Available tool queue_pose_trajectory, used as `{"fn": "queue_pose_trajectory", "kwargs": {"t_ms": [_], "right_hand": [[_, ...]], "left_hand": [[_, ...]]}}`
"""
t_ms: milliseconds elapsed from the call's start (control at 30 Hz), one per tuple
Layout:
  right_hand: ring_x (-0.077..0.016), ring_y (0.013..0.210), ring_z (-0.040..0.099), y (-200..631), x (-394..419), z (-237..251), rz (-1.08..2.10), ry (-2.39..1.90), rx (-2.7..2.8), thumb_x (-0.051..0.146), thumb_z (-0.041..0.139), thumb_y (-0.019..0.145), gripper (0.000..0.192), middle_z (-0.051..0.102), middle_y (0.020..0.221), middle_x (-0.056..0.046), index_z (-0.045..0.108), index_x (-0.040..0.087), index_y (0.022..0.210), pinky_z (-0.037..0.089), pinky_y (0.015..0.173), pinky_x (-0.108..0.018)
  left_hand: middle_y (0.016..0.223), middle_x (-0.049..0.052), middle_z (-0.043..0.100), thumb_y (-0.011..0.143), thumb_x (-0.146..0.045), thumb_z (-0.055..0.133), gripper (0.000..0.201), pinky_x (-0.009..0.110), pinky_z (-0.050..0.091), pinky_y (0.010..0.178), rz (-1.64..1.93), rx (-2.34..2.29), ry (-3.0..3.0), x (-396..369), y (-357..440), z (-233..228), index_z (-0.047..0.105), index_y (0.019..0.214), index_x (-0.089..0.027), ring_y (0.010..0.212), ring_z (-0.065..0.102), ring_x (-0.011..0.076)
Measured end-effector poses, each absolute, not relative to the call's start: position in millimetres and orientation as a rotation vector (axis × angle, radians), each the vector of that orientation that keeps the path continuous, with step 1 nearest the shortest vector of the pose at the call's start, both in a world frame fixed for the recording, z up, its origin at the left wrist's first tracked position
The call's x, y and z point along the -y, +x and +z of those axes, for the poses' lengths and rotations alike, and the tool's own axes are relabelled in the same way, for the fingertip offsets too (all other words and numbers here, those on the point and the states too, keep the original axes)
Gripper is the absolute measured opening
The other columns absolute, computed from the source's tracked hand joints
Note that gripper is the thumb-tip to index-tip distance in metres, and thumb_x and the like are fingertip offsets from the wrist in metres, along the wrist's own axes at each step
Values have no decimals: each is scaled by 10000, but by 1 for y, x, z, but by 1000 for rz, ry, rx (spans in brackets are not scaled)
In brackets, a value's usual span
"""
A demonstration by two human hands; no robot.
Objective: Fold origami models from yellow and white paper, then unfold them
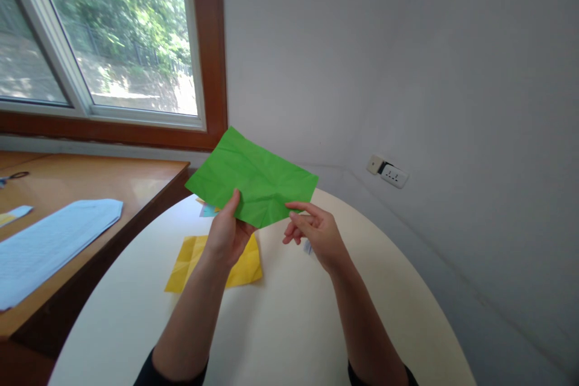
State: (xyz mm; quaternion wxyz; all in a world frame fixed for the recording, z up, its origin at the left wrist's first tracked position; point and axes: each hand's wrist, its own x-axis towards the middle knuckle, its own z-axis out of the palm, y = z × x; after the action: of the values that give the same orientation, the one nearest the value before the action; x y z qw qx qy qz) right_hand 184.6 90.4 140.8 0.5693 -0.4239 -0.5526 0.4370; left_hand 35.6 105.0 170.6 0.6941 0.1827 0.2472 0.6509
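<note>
A creased green sheet of paper (253,178) is held up above the round white table (289,325). My left hand (226,235) pinches its lower edge, thumb on the front. My right hand (314,232) touches the sheet's lower right edge with its fingertips. On the table below the hands lies a folded yellow paper (190,259). Bits of other coloured paper (207,210) peek out behind the green sheet.
A wooden desk (90,181) on the left carries a light blue paper (49,241) and scissors (13,178). A window (104,36) is behind it. A wall socket (392,174) sits on the grey wall to the right.
</note>
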Motion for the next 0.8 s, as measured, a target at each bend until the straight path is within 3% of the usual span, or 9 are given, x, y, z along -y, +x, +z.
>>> {"fn": "queue_pose_trajectory", "kwargs": {"t_ms": [267,567,800], "right_hand": [[-155,443,627,184,-92,138,1059,-972,1273,388,637,692,511,650,558,3,501,151,1124,356,377,-187],[-166,506,654,185,-94,135,1089,-929,1234,373,658,675,291,674,608,-11,533,175,847,423,430,-206],[-170,606,665,187,-94,135,1052,-878,1255,351,652,668,205,668,605,-4,590,179,763,510,569,-278]], "left_hand": [[1045,88,664,859,-167,440,365,349,512,842,1437,-526,414,-106,35,169,494,1220,-177,914,640,196],[1070,95,653,858,-172,443,376,358,493,875,1435,-485,390,-108,34,167,482,1233,-177,962,622,206],[1163,127,598,901,-244,327,388,453,445,911,1416,-359,295,-115,27,165,435,1269,-184,1081,552,249]]}}
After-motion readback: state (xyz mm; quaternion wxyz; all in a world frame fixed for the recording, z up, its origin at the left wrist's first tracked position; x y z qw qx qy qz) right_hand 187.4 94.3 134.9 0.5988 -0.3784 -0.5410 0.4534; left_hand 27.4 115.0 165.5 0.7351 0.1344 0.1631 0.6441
